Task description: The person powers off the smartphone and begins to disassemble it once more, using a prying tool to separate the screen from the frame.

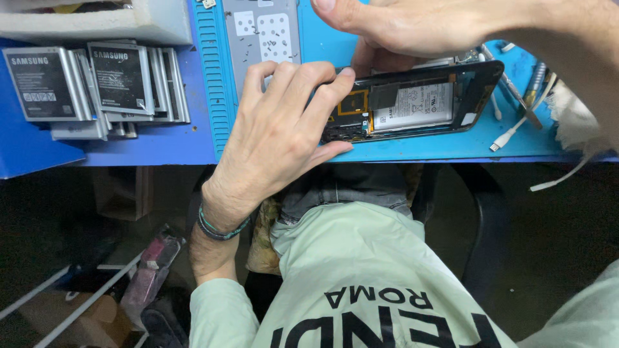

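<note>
Blue bench (161, 145) runs across the top of my view, with a lighter blue mat (412, 149) on it. White foam tray (97, 22) at the top left corner. Grey metal plate (261, 32) with small screws lies at the top of the mat.

Batteries (97, 84), a row of grey slabs, stand leaning on the bench left of the mat, well apart from the phone.

Opened phone (412, 103) lies on the mat, back cover off, its white battery and orange flex exposed, long axis left to right, right end tilted slightly up.

Left hand (284, 129) grips the phone's left end: fingers curled over the top edge, thumb under the near edge, pinching the frame. Green bracelet (219, 225) on that wrist.

Right hand (412, 26) comes in from the top right, over the phone's far edge. Thumb extended left; fingers are hidden behind the hand, so I can't tell what they hold.

White cable (509, 135) and tweezers (516, 96) lie just right of the phone.
</note>
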